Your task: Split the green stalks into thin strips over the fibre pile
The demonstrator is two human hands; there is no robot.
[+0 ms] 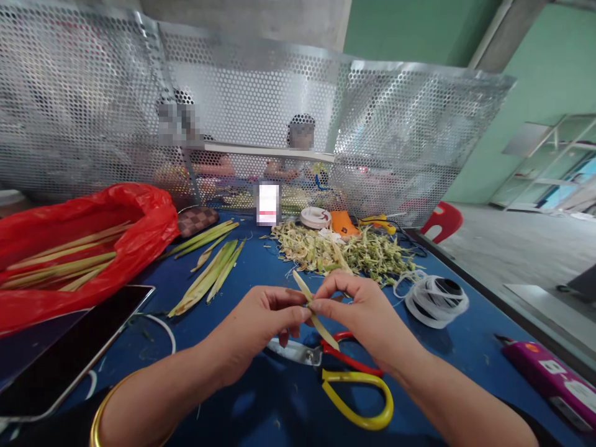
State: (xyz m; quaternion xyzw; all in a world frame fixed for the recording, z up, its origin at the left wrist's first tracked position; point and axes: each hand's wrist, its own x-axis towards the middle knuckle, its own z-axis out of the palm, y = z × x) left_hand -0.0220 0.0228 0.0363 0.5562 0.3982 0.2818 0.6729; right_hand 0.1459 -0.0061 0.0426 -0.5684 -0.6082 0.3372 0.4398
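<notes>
A pale green leaf strip (325, 332) is pinched between my two hands at the middle of the table. My left hand (279, 313) grips it from the left with thumb and fingers. From the right, my right hand (347, 298) holds the same strip, its fingertips touching those of my left hand. Just below lie scissors (356, 377) with one red and one yellow handle, their blades pointing left under my left hand. Long leaf strips (209, 276) rest on the blue table to the left.
Leaf scraps (344, 248) are heaped behind my hands. A red bag (144, 217) of leaves and a tablet (74, 347) lie left. White strap coil (436, 301) and purple box (549, 379) stand right. A phone (267, 203) leans near the perforated screen; people sit beyond.
</notes>
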